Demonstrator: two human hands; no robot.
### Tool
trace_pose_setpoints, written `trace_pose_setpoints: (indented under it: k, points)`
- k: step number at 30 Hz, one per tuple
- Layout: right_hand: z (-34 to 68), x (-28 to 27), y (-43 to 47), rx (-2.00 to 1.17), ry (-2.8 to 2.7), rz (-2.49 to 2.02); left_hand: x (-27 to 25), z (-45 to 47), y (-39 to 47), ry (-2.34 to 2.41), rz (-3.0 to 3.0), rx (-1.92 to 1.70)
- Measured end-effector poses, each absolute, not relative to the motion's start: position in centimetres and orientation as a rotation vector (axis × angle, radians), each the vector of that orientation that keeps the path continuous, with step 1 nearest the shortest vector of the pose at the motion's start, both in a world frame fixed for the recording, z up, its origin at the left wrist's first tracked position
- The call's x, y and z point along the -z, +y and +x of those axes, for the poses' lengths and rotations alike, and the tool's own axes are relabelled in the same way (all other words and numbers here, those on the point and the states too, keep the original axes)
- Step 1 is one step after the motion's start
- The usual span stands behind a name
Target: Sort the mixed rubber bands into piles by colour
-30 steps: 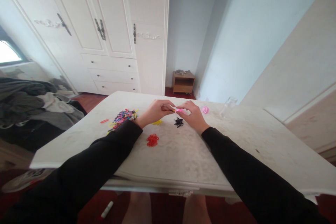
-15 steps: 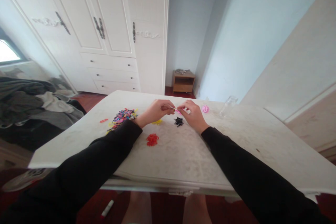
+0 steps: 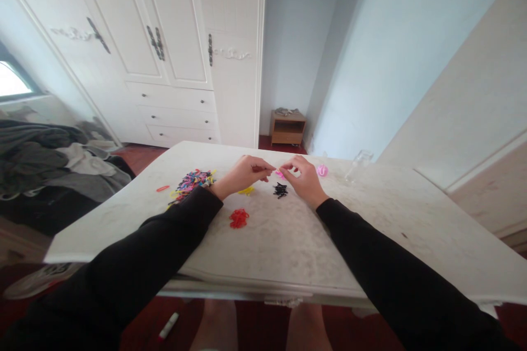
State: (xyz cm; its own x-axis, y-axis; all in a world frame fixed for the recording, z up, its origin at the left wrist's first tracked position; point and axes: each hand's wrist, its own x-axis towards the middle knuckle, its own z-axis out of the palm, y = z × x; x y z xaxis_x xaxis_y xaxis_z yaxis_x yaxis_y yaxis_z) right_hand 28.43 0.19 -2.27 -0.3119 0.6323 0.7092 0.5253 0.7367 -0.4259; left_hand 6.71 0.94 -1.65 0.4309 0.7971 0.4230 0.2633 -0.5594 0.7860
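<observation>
Over the far middle of the table, my left hand (image 3: 247,173) and my right hand (image 3: 303,178) face each other with fingertips almost meeting. Both pinch with thumb and forefinger; whatever sits between the tips is too small to make out. Just under the fingertips lies a little pink pile (image 3: 280,174), partly covered. A pile of black elastic bands (image 3: 280,191) is below my right fingers. Yellow elastic bands (image 3: 247,191) show beneath my left hand, and red elastic bands (image 3: 239,218) lie nearer me. Beside my left wrist spreads a mixed-colour heap of bands (image 3: 193,182).
One red band (image 3: 163,188) lies apart at the left of the white table (image 3: 329,252). To the right are a pink round item (image 3: 322,170) and a clear glass container (image 3: 359,165). Clothes (image 3: 53,159) are heaped at left; a marker (image 3: 168,326) is on the floor.
My fingertips have drawn slightly apart, and my left fingers have straightened a little. The piles on the table look the same.
</observation>
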Motion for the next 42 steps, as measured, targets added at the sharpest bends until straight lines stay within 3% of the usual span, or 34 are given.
trace_pose_setpoints:
  k: [42]
  points:
    - [28.7, 0.9, 0.1, -0.188, -1.864, -0.957, -0.1, 5.4, 0.9, 0.953, 1.975, -1.256]
